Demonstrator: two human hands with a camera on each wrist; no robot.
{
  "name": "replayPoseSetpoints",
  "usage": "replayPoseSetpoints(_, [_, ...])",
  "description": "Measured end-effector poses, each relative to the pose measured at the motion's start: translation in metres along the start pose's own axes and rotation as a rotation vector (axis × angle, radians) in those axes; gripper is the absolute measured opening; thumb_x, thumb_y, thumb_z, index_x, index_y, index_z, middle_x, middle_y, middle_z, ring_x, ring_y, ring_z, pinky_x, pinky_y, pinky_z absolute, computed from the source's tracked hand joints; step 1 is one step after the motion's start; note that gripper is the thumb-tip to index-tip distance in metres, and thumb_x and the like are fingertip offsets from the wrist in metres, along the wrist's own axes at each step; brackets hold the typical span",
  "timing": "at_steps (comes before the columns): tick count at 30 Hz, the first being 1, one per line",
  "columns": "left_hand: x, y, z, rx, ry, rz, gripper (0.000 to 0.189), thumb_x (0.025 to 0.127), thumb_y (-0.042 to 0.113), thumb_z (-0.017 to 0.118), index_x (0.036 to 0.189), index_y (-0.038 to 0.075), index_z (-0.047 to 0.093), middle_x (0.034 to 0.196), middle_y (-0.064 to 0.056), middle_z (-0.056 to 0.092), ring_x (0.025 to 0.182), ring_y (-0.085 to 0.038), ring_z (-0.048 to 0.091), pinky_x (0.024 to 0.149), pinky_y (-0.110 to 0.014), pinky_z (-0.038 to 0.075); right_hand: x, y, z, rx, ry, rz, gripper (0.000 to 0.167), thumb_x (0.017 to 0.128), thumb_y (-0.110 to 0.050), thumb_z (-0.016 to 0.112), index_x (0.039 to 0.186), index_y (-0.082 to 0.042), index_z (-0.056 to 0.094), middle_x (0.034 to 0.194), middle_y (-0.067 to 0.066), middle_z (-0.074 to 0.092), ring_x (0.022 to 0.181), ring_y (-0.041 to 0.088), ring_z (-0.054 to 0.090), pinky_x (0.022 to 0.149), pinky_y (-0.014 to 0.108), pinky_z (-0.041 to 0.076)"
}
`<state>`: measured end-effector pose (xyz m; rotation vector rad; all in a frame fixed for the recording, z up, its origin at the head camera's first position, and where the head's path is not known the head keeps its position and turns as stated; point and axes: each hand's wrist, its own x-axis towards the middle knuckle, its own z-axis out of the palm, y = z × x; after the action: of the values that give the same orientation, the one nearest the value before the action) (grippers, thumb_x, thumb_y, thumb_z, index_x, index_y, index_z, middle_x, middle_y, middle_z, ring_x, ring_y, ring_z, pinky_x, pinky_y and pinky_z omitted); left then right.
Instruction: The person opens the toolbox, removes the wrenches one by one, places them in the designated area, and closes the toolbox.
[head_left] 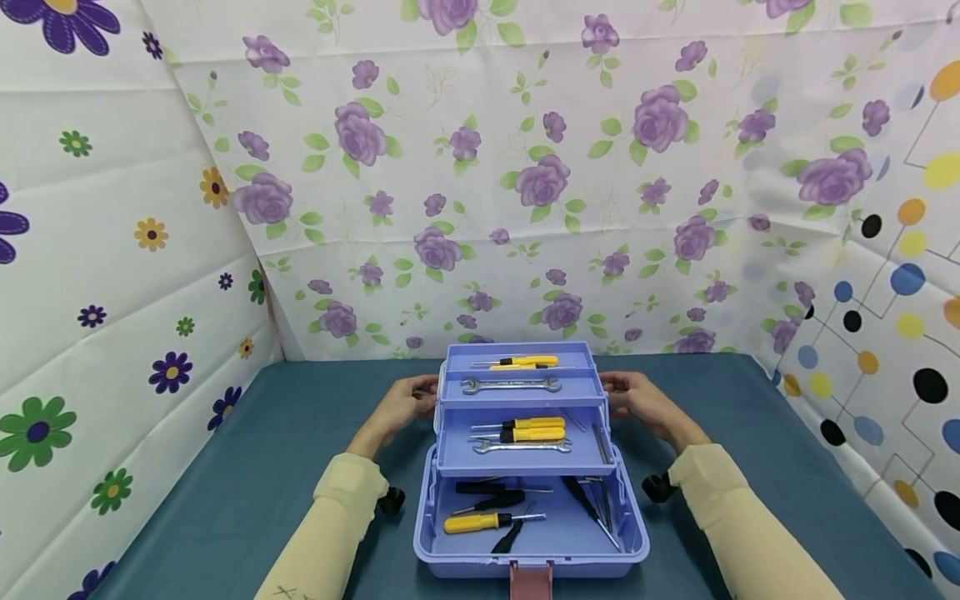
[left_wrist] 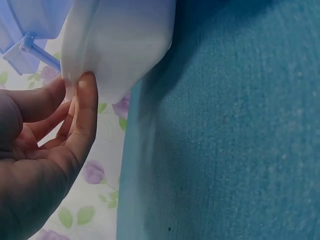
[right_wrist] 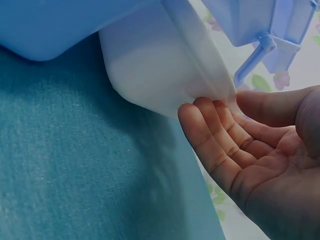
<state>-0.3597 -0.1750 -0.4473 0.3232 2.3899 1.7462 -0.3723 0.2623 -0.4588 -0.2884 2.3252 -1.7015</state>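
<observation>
A blue-lilac toolbox (head_left: 532,570) stands open on the table, its two stepped trays raised. My left hand (head_left: 393,410) is at the box's far left side. In the left wrist view its thumb and fingers (left_wrist: 88,100) pinch the rim of the whitish lid (left_wrist: 117,45). On the far right, my right hand (head_left: 651,405) pinches the opposite rim of the lid (right_wrist: 150,65) between thumb and fingers (right_wrist: 192,122). From the head view the trays mostly hide the lid. Wrenches (head_left: 512,385) and yellow-handled screwdrivers (head_left: 532,434) lie in the trays.
Black-handled screwdrivers (head_left: 501,501), a yellow-handled one (head_left: 472,522) and several metal pieces lie in the bottom compartment. A reddish latch (head_left: 531,582) hangs at the front. The dark teal tabletop (head_left: 300,417) meets a flowered cloth backdrop (head_left: 480,192) behind.
</observation>
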Motion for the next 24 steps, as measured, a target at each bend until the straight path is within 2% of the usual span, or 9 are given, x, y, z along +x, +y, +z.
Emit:
replayPoseSetpoints(9, [-0.0001, -0.0023, -0.0006, 0.006, -0.014, 0.0, 0.044, 0.106, -0.001, 0.053, 0.15, -0.008, 0.048, 0.12, -0.018, 0.063, 0.104, -0.022, 0.065, 0.098, -0.054, 0.056, -0.0007, 0.0034, 0.0006, 0.012, -0.002, -0.002, 0.053, 0.104, -0.007, 0.058, 0.151, 0.012, 0.043, 0.114, 0.014, 0.065, 0.098, 0.021, 0.067, 0.084, 0.042, 0.061])
replayPoseSetpoints(17, [0.0011, -0.0046, 0.0005, 0.015, -0.013, -0.016, 0.044, 0.106, 0.0, 0.053, 0.149, -0.01, 0.048, 0.119, -0.019, 0.063, 0.104, -0.024, 0.065, 0.095, -0.049, 0.058, 0.0002, 0.006, 0.0009, 0.007, 0.005, 0.024, 0.052, 0.104, -0.009, 0.057, 0.151, 0.011, 0.044, 0.118, 0.016, 0.065, 0.099, 0.022, 0.067, 0.085, 0.042, 0.06])
replayPoseSetpoints(24, [0.0019, -0.007, 0.001, -0.001, -0.007, -0.036, 0.044, 0.106, 0.001, 0.053, 0.148, -0.008, 0.05, 0.116, -0.017, 0.063, 0.1, -0.021, 0.064, 0.095, -0.049, 0.058, 0.0016, 0.0081, 0.0022, 0.017, 0.003, 0.049, 0.053, 0.104, -0.011, 0.058, 0.151, 0.01, 0.044, 0.125, 0.018, 0.065, 0.102, 0.022, 0.067, 0.085, 0.041, 0.06])
